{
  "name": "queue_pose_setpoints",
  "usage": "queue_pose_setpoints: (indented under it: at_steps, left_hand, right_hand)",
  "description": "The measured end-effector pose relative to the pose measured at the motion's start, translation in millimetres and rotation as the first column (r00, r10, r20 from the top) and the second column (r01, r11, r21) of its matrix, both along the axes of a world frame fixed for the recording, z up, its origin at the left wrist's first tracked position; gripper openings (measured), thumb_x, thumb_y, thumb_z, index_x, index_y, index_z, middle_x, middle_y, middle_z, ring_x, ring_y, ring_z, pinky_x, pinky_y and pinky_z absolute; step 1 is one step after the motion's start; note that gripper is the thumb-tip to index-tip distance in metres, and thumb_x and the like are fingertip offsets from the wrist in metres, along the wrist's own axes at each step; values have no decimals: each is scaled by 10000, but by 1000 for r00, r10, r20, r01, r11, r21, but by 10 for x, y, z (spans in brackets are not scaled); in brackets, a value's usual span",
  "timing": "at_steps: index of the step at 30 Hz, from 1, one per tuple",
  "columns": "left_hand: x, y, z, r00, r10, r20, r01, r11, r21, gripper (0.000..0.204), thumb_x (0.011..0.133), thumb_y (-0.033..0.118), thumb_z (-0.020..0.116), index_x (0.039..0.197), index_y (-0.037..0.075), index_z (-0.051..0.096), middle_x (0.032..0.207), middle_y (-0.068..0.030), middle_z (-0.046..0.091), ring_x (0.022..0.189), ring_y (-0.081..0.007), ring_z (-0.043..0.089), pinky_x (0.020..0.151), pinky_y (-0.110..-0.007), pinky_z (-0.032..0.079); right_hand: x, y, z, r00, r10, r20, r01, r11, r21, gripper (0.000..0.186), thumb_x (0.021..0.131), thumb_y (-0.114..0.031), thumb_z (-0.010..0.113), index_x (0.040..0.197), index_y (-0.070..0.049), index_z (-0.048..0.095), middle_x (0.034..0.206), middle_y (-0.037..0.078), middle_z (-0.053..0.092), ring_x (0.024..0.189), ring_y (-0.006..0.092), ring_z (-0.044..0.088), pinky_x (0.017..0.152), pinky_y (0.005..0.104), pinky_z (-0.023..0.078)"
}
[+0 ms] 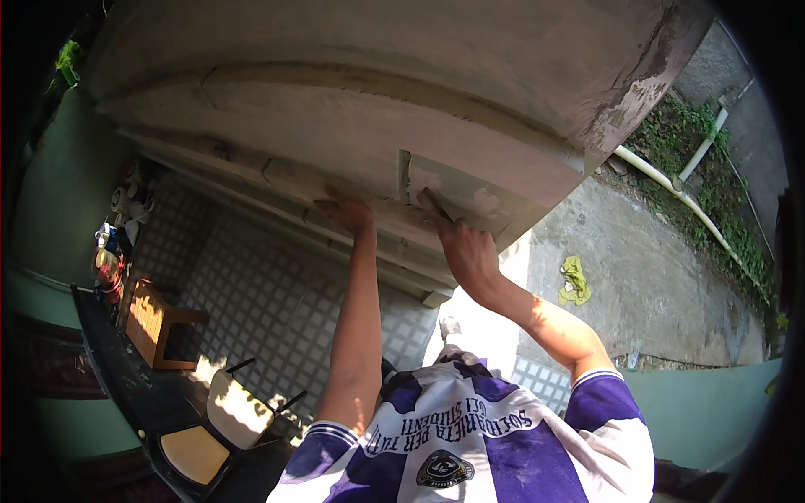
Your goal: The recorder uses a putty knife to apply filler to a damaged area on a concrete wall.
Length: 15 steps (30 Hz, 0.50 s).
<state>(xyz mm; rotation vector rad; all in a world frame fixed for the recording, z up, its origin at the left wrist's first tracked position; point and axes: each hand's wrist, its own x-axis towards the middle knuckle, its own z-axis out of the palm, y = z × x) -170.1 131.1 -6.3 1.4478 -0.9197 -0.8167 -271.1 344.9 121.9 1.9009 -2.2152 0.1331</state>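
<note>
My left hand [352, 211] is up against the lower ledge of the plastered concrete wall [277, 126] above the tiled floor, fingers apart. My right hand [465, 251] is wrapped round a narrow scraper-like tool [432, 199], its tip against the wall at the lower left of a grey rectangular patch [490, 197] with pale blotches. A chipped vertical slot [405, 176] runs along that patch's left edge, just above the tool's tip. The exact shape of the tool's blade is hard to make out.
A wooden stool [147, 318], a chair [235, 407] and a black table-like piece [109, 352] stand at lower left, with assorted items [113, 260] behind. Right: white pipes [696, 205] along a mossy bank and a yellow-green cloth [574, 281] on concrete ground [637, 285].
</note>
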Motion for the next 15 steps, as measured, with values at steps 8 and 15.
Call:
queue_pose_setpoints:
  at_steps: [8, 15]
  left_hand:
    - [51, -48, -156, 995, 5, -98, 3, 997, 75, 866, 984, 582, 276, 1477, -98, 63, 1490, -370, 170, 1353, -499, 269, 1116, -523, 266]
    - [34, 35, 29, 994, -8, -110, 15, 998, 67, 866, 986, 581, 263, 1481, -92, 34, 1502, -359, 150, 1378, -486, 230, 1137, -513, 237]
  right_hand:
    - [-29, 228, 98, 999, -30, 13, 30, 999, 42, 892, 783, 50, 557, 1546, -192, 162, 632, 150, 610, 554, 293, 654, 485, 390, 535]
    - [-139, 334, 131, 999, -21, 31, 20, 999, 25, 887, 774, 55, 557, 1541, -182, 182, 596, 149, 598, 551, 290, 650, 474, 381, 525]
